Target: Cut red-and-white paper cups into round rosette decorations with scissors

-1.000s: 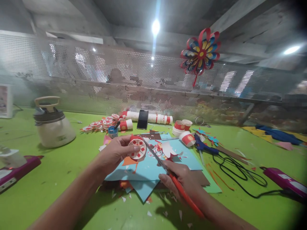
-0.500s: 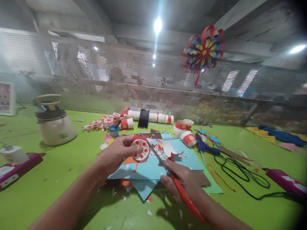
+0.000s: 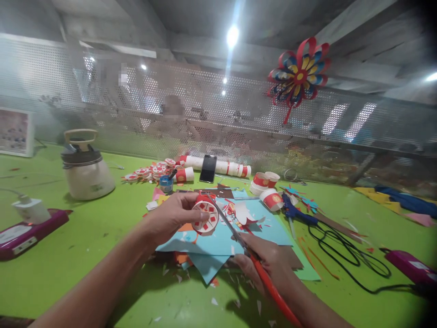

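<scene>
Between the thumb and fingers of my left hand (image 3: 174,216) is a cut paper cup (image 3: 205,217), its round white base with red patches turned toward me. My right hand (image 3: 261,259) grips red-handled scissors (image 3: 264,275). Their blades reach up along the right edge of the cup base; whether the blades are apart I cannot tell. Beneath both hands lie light blue paper sheets (image 3: 191,243), with a curled white cup piece (image 3: 245,214) and red and white scraps on them.
Behind the papers are a phone (image 3: 208,168), a tube of stacked cups (image 3: 225,166), a blue jar (image 3: 166,183) and loose cups (image 3: 272,199). A blue glue gun (image 3: 297,212) with its cable lies right. At left stand a kettle (image 3: 87,175) and a power strip (image 3: 37,234).
The whole view has shifted, so things appear slightly farther right. Both hands keep the same hold on the cup and the scissors, with little visible change between them.
</scene>
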Tool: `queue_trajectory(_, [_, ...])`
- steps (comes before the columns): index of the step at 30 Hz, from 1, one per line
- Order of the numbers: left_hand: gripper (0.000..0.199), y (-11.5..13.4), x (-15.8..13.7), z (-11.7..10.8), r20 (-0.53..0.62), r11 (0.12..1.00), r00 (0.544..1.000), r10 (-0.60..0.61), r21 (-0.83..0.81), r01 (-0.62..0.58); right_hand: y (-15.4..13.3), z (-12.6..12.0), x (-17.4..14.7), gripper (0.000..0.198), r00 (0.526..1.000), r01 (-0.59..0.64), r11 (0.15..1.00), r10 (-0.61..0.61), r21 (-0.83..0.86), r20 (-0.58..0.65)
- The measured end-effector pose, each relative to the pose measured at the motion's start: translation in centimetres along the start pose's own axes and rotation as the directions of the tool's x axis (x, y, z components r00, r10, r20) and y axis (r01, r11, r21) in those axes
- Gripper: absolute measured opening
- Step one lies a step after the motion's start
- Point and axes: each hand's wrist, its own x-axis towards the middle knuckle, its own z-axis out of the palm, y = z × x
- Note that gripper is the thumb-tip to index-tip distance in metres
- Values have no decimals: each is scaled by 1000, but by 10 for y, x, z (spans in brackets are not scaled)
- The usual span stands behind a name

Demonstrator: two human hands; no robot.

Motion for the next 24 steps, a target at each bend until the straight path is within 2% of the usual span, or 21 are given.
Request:
queue_trajectory(5, [29,-1,2,-2,5,999,999,-43,13,43,1,-2,-3,37,1000,-15,1000,15,4,24])
queue_trajectory(9, [27,-2,3,-3,6,997,998,-63,46,63,2,-3,-5,37,1000,-21,1000,21,-3,19])
queue_trajectory(20, [23,-6,1,-9,63,993,995,-74,92,68,-3,-13,-6,28,995,93,992,-96,-86,-30])
queue_trajectory(24, [27,-6,1,-9,96,993,992,-87,86,79,1,-16,-10,33,994,110,989,-110,-94,7])
